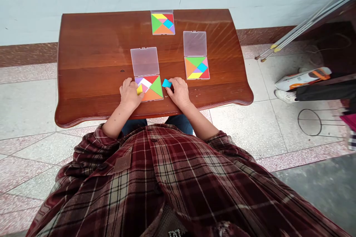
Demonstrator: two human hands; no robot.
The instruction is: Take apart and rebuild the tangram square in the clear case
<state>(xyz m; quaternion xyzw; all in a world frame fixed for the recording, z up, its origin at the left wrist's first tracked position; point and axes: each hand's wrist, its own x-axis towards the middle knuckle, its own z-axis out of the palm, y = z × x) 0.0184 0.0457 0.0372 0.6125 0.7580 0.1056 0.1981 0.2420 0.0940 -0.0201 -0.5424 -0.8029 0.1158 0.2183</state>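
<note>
A tangram case (154, 96) lies on the table near me with its clear lid (145, 61) folded back. Green, red, orange, purple, pink and yellow pieces lie in it, and a white square gap (145, 83) shows among them. My left hand (130, 94) is closed around the left edge of this case, thumb on its lower part, fingers partly hiding the yellow piece (139, 89). Between the thumb and fingers of my right hand (179, 90) is a blue square tangram piece (166, 83), just right of the case.
Another open tangram case (197, 78) filled with pieces lies to the right, and a third (163, 34) at the table's back edge. The brown wooden table (91, 63) stands against the wall. Crutches (292, 33) and a person's shoe (286, 96) are on the right.
</note>
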